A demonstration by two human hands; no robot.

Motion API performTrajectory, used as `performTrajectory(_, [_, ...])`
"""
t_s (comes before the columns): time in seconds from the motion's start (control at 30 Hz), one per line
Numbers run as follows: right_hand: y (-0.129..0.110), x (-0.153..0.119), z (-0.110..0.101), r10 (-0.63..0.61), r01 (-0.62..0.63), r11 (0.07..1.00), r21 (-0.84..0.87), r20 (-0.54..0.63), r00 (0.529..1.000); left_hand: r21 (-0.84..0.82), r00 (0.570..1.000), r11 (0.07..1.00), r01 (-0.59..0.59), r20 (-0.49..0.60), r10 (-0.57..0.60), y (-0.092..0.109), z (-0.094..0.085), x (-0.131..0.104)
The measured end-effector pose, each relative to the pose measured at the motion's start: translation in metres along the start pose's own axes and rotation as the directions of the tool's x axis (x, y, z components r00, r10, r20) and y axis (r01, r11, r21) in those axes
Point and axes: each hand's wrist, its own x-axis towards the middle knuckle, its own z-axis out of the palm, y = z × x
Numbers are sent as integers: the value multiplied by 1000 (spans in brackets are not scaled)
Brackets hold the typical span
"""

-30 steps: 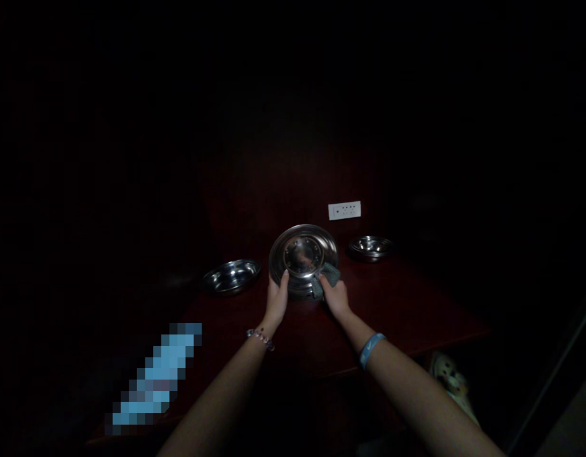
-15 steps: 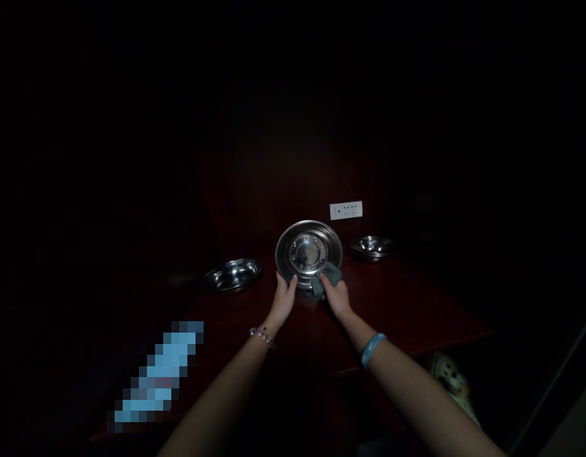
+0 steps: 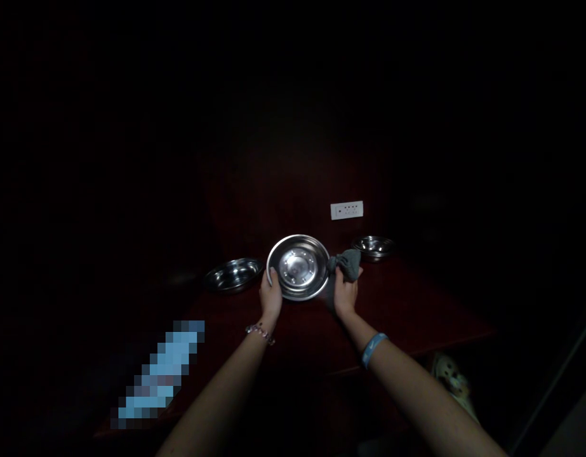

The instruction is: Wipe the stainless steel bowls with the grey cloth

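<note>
My left hand (image 3: 272, 295) grips the left rim of a shiny steel bowl (image 3: 298, 268), thumb on the inside. The bowl is tilted so that its inside faces me, above the dark red table (image 3: 407, 311). In my right hand (image 3: 346, 293) a bunched grey cloth (image 3: 348, 264) is held at the bowl's right rim. Whether the cloth touches the rim is hard to make out. The fingers behind the bowl and the cloth are partly hidden.
Another steel bowl (image 3: 234, 276) rests on the table to the left. At the right, further back, stand steel bowls (image 3: 372, 247) that look stacked. A white socket panel (image 3: 346, 210) is on the back wall. A blurred-out blue patch (image 3: 166, 368) lies at the lower left.
The bowl has come lower and slightly left, with my left hand shifted up along its left side. My right hand and the cloth have moved right, from its lower inside to the right rim.
</note>
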Motion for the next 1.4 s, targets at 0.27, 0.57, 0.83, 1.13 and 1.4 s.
performTrajectory(0.27, [11, 0, 6, -234, 239, 964, -115, 60, 970, 27, 994, 997, 72, 76, -74, 12, 6, -8])
performTrajectory(0.57, [-6, -8, 0, -334, 379, 857, -351, 183, 925, 57, 988, 998, 9, 154, -18, 26, 10, -16])
performTrajectory(0.83, [-11, -9, -2, -308, 385, 814, -435, 238, 921, 24, 983, 1000, -18, 185, 13, 27, 12, -18])
performTrajectory(1.13, [-9, -10, -1, -269, 417, 749, -515, 339, 901, -19, 967, 998, -56, 246, 59, 37, 13, -23])
performTrajectory(1.4, [-1, -6, 0, -318, 471, 796, -381, 399, 860, -5, 963, 997, -80, 257, 79, 42, 12, -24])
